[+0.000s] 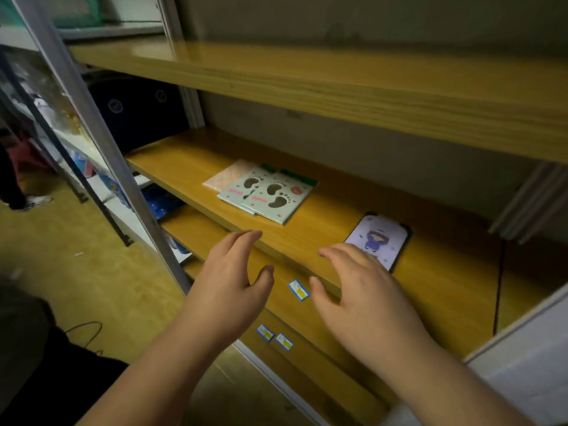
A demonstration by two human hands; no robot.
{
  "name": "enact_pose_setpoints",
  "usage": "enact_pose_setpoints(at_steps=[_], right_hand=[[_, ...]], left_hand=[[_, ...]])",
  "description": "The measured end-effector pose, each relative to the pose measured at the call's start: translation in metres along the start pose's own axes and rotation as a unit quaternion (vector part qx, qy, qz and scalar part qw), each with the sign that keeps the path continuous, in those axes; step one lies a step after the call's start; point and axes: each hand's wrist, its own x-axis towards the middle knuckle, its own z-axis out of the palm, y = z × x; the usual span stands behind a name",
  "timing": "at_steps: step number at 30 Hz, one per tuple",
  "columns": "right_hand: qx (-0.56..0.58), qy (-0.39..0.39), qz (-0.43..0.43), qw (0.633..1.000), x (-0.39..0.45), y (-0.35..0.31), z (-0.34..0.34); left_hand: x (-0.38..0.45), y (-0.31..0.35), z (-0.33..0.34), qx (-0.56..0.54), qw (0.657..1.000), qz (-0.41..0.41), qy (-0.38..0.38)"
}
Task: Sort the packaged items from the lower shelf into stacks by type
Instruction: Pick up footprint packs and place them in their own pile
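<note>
Wood shelf [190, 167]; L hand [233, 272] & R hand [353, 281] both spread, empty.

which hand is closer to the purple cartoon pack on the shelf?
Right. The right hand has its fingertips overlapping the purple cartoon pack at its near-left corner. The left hand hovers open well to the pack's left, at the shelf's front edge.
</note>
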Motion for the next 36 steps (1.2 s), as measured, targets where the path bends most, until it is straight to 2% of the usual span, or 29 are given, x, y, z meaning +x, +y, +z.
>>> enact_pose_setpoints(at_steps=[5, 9, 12, 14, 18, 22, 25, 28, 31, 33, 36], right_hand=[[-0.02, 0.004, 0.047, 0.999, 0.029, -0.005, 0.012], [-0.027, 0.024, 0.103, 0.994, 0.049, -0.008, 0.019], [-0.036, 0.041, 0.14, 0.989, 0.062, -0.015, 0.026], [-0.05, 0.052, 0.158, 0.985, 0.068, -0.022, 0.032], [-0.074, 0.064, 0.174, 0.98, 0.075, -0.037, 0.044], [-0.078, 0.081, 0.192, 0.975, 0.08, -0.046, 0.054], [-0.078, 0.084, 0.211, 0.971, 0.08, -0.048, 0.058], [-0.09, 0.1, 0.248, 0.959, 0.082, -0.042, 0.059], [-0.126, 0.124, 0.315, 0.933, 0.082, -0.026, 0.056], [-0.163, 0.128, 0.361, 0.909, 0.081, -0.01, 0.053], [-0.208, 0.092, 0.429, 0.874, 0.077, 0.012, 0.048]], left_hand=[[0.056, -0.036, 0.009, 0.021, 0.998, 0.007, -0.058], [0.115, -0.054, 0.016, 0.046, 0.997, 0.025, -0.052], [0.157, -0.057, 0.029, 0.157, 0.985, 0.048, -0.054], [0.176, -0.057, 0.038, 0.242, 0.965, 0.052, -0.088], [0.193, -0.067, 0.052, 0.262, 0.953, 0.112, -0.103], [0.209, -0.075, 0.045, 0.188, 0.968, 0.116, -0.118], [0.215, -0.078, 0.033, 0.031, 0.984, 0.1, -0.146], [0.219, -0.084, 0.025, -0.122, 0.975, 0.081, -0.168], [0.217, -0.092, 0.024, -0.25, 0.951, 0.039, -0.179], [0.212, -0.093, 0.026, -0.341, 0.918, -0.01, -0.205], [0.202, -0.088, 0.03, -0.44, 0.857, -0.055, -0.263]])
